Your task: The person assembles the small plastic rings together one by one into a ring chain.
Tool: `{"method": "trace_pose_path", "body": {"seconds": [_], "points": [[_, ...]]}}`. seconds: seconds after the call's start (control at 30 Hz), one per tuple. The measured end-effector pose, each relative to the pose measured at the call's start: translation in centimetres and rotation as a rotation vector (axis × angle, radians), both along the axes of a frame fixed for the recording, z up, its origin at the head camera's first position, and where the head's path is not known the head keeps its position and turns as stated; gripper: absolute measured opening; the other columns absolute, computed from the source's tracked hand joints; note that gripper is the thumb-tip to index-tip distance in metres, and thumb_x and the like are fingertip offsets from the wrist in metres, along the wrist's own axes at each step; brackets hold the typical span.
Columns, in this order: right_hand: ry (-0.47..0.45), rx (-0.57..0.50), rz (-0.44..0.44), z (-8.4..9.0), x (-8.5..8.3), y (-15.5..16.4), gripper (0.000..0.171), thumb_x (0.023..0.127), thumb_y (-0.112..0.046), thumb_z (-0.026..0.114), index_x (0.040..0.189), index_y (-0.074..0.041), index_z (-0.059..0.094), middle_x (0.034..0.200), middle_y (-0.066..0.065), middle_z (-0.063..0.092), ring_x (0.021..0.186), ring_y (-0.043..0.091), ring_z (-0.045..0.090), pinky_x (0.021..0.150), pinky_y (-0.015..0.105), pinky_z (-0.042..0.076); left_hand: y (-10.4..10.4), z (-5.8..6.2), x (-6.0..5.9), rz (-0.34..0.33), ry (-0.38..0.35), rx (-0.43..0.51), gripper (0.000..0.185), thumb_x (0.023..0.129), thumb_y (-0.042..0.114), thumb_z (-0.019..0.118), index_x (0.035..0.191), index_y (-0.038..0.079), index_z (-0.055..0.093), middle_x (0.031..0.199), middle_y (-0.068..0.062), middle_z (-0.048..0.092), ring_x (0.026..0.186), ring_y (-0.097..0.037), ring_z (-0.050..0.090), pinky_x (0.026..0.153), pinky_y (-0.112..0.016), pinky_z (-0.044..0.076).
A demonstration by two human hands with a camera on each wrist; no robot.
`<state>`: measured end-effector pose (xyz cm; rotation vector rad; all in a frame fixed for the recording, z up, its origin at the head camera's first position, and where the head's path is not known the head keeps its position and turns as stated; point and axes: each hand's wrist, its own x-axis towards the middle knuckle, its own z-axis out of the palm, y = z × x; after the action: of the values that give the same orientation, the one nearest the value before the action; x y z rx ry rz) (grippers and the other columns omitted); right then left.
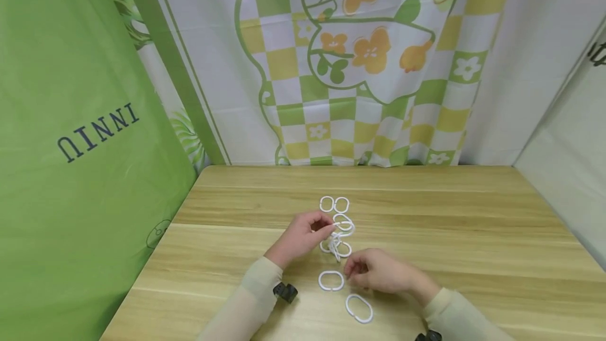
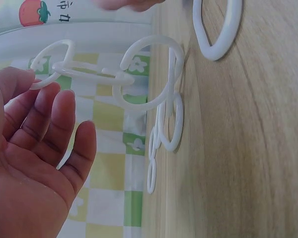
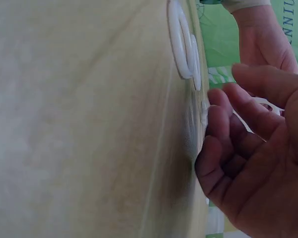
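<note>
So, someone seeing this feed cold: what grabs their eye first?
Probably the left hand at mid-table, pinching a linked bunch of white plastic rings lifted off the wooden table. Next, the right hand hovering empty nearby, loose rings beside it. Behind hangs a bright green-and-yellow checked floral curtain.

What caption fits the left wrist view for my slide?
Left hand pinches a chain of linked white plastic rings lifted off the wooden table, more rings lying beyond.

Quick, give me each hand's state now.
Left hand: pinching the linked white rings.
Right hand: fingers loosely curled, holding nothing.
</note>
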<state>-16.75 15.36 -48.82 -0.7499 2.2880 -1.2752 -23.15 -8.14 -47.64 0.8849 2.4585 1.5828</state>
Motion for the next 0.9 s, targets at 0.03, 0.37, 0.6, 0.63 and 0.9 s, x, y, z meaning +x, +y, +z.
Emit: {"method": "trace_pose_path", "body": {"seconds": [0.03, 0.37, 0.6, 0.63, 0.9], "points": [[0.019, 0.028, 0.023, 0.0, 0.1, 0.0, 0.01, 0.089, -0.009, 0.075, 0.098, -0.01, 0.071, 0.081, -0.008, 0.066, 0.072, 0.005, 0.059, 0.065, 0.024, 0.051, 0.0, 0.0, 0.0, -0.003, -0.001, 0.0, 0.011, 0.101, 0.015, 0.069, 0.104, 0.005, 0.073, 0.093, 0.001, 0.071, 0.085, -0.008, 0.061, 0.077, -0.024, 0.052], [0.125, 0.172, 0.072, 0.3, 0.9, -0.8, 0.018, 0.078, -0.01, 0.085, 0.084, -0.018, 0.07, 0.072, -0.015, 0.058, 0.068, -0.001, 0.053, 0.065, 0.023, 0.047, 0.0, -0.1, 0.3, -0.015, 0.009, -0.008, 0.012, 0.101, 0.017, 0.07, 0.103, 0.006, 0.074, 0.091, 0.003, 0.07, 0.082, -0.007, 0.061, 0.075, -0.024, 0.051], [0.173, 0.234, 0.072, 0.1, 1.1, -0.9, 0.022, 0.076, -0.014, 0.089, 0.075, -0.022, 0.068, 0.068, -0.017, 0.056, 0.064, -0.001, 0.05, 0.062, 0.023, 0.045, 0.0, 0.0, 0.4, -0.018, 0.005, -0.019, 0.013, 0.101, 0.018, 0.069, 0.103, 0.007, 0.074, 0.092, 0.003, 0.071, 0.083, -0.007, 0.061, 0.075, -0.024, 0.051], [0.179, 0.241, 0.077, 0.1, 1.1, -0.9, 0.023, 0.075, -0.015, 0.089, 0.075, -0.022, 0.068, 0.069, -0.017, 0.055, 0.065, -0.001, 0.05, 0.062, 0.023, 0.045, 0.0, 0.1, 0.5, -0.02, 0.005, -0.019, 0.013, 0.102, 0.019, 0.069, 0.103, 0.006, 0.074, 0.092, 0.003, 0.071, 0.083, -0.007, 0.061, 0.075, -0.024, 0.051], [0.236, 0.238, 0.133, 0.1, 1.1, -0.7, 0.023, 0.072, -0.016, 0.091, 0.076, -0.024, 0.07, 0.075, -0.019, 0.054, 0.071, -0.003, 0.049, 0.065, 0.021, 0.044, -0.1, 0.1, 0.5, -0.02, 0.011, -0.029, 0.011, 0.101, 0.018, 0.069, 0.103, 0.008, 0.074, 0.092, 0.003, 0.071, 0.082, -0.006, 0.061, 0.075, -0.024, 0.051]]}}
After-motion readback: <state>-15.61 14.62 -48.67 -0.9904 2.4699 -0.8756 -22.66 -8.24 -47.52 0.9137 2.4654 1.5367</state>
